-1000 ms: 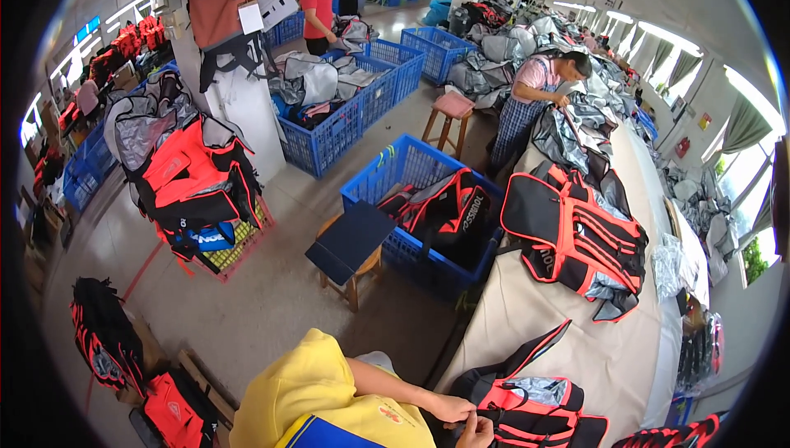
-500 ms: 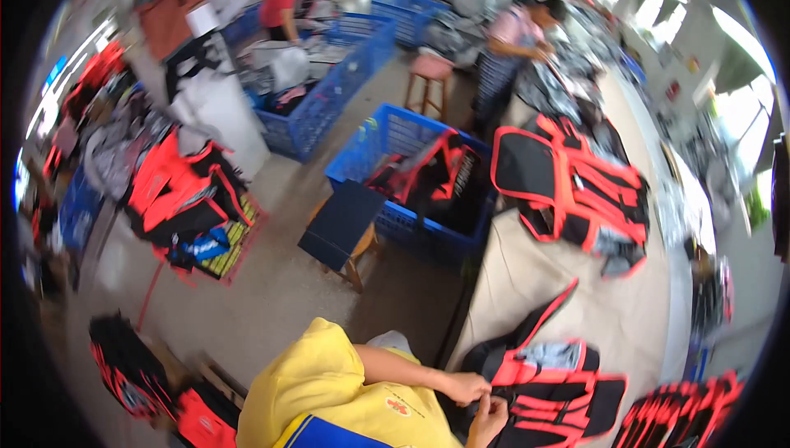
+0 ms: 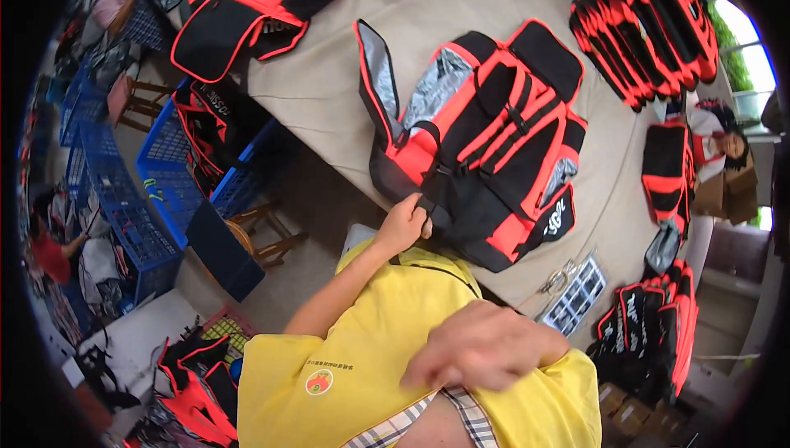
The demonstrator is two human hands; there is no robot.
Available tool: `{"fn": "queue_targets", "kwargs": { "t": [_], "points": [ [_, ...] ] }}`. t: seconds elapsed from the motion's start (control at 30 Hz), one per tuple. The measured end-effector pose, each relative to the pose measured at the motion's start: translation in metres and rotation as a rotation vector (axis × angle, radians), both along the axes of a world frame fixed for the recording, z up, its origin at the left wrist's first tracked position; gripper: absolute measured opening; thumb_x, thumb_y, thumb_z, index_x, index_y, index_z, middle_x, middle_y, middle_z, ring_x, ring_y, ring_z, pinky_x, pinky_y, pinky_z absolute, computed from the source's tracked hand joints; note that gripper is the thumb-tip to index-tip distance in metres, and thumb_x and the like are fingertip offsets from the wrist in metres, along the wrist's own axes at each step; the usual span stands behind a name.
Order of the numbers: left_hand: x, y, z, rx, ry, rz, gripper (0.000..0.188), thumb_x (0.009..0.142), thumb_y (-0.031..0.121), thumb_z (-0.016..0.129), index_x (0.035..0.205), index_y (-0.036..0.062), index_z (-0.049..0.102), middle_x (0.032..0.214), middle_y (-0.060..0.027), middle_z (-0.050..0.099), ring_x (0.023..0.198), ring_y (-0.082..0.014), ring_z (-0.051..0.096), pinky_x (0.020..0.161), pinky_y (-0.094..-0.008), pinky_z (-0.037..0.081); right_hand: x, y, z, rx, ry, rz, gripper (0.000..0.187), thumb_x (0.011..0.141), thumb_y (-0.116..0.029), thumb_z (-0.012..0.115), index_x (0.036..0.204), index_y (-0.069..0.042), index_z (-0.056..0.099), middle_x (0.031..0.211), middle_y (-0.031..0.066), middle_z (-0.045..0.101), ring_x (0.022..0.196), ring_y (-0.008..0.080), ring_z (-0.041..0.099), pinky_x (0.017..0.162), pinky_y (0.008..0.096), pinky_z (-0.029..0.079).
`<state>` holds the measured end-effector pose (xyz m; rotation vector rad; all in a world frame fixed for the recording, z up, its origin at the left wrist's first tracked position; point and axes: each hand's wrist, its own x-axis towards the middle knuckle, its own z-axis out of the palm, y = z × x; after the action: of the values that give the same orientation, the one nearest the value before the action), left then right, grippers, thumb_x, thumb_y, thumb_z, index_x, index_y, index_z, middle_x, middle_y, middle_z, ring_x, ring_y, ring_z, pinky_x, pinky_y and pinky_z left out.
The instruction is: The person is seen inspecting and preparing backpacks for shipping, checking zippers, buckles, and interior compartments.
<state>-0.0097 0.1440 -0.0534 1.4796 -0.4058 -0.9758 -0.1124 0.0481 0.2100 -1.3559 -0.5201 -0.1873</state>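
A black backpack (image 3: 481, 176) with bright red-orange trim and silver lining lies on the cloth-covered table, its straps facing up and one silver-lined flap standing out. My left hand (image 3: 403, 226) is closed on a black strap at the backpack's near edge. In front of my yellow shirt (image 3: 370, 316), my right hand (image 3: 490, 345) is raised clear of the backpack. It is smeared by motion, so whether its fingers hold anything does not show.
More red-and-black backpacks (image 3: 255, 4) lie at the table's far left; others stand stacked (image 3: 646, 32) at the far right. A card of blue-and-white patches (image 3: 573, 293) lies near the right edge. Blue crates (image 3: 169, 172) and a wooden stool (image 3: 267, 238) stand left. People are farther off.
My view has swung to the right, bringing the backpack to the middle. My right hand has left the backpack and risen before my chest; my left hand stays at its edge.
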Motion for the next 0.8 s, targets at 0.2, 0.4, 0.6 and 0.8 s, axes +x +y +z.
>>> {"fn": "queue_targets", "kwargs": {
  "t": [0.2,0.4,0.6,0.8],
  "points": [
    [-0.014,-0.004,-0.006,-0.138,0.181,-0.045,0.019,0.102,0.011,0.051,0.11,-0.0062,0.056,0.08,-0.0102,0.069,0.073,-0.0174,0.066,0.071,-0.0323,0.053,0.005,0.041,0.039,0.501,0.023,-0.204,0.026,0.102,-0.025,0.072,0.115,-0.003,0.073,0.097,0.0228,0.074,0.067,0.0295,0.07,0.061,0.034,0.058],
    [0.001,-0.01,0.008,0.024,0.054,-0.143,0.033,0.111,0.027,0.049,0.101,-0.0028,0.059,0.079,-0.011,0.072,0.067,-0.0167,0.066,0.067,-0.0315,0.054,0.02,0.019,0.05,0.573,-0.048,-0.144,0.024,0.098,-0.021,0.077,0.121,-0.019,0.078,0.109,0.0294,0.072,0.072,0.0352,0.075,0.061,0.0368,0.06],
    [0.007,-0.011,0.017,0.121,-0.049,-0.171,0.03,0.109,0.023,0.055,0.096,-0.0027,0.061,0.084,-0.0097,0.076,0.068,-0.0163,0.068,0.067,-0.0308,0.054,0.035,-0.004,0.026,0.32,-0.246,-0.122,0.03,0.093,-0.025,0.082,0.123,-0.025,0.079,0.104,0.0292,0.073,0.063,0.0302,0.071,0.066,0.0341,0.06],
    [-0.011,-0.007,0.005,0.054,-0.187,-0.122,0.02,0.09,0.008,0.077,0.106,-0.0003,0.069,0.086,-0.0123,0.077,0.076,-0.0141,0.073,0.067,-0.0295,0.053,-0.03,-0.003,-0.009,0.119,0.26,-0.122,0.038,0.099,-0.002,0.063,0.135,0.005,0.063,0.111,0.02,0.074,0.081,0.0294,0.075,0.072,0.0356,0.061]
  ]
}}
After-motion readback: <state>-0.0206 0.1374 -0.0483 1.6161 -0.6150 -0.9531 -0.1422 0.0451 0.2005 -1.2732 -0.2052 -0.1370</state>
